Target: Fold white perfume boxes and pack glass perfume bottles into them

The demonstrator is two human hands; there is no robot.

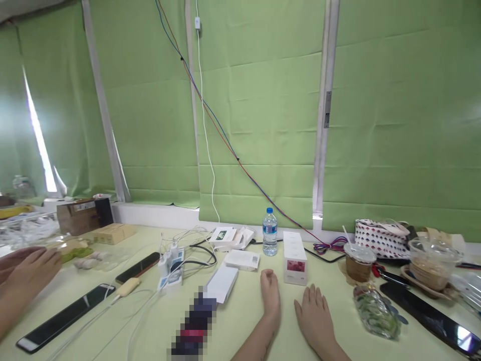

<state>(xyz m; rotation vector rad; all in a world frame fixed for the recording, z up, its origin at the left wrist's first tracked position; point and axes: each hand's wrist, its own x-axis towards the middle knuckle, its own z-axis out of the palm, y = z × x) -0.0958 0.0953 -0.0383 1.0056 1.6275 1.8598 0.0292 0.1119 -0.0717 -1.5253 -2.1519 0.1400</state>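
Observation:
My left hand (269, 291) rests on the table with its fingers curled in, and no object shows in it. My right hand (314, 313) lies palm down on the tabletop, fingers stretched out, holding nothing. Just beyond and between them stands a white box (295, 275) with a dark red picture on its front. Behind my left hand is a water bottle (269, 235) with a blue cap. An open, flat white box (222, 282) lies left of that hand, beside a phone (193, 326) whose screen is blurred out.
Another person's hands (35, 268) are at far left. Closer in are a power strip (172, 271) with white cables and a large phone (65, 318). Right of my hands are a clear container of greens (378, 311), a lidded cup (358, 265) and a long black object (428, 316).

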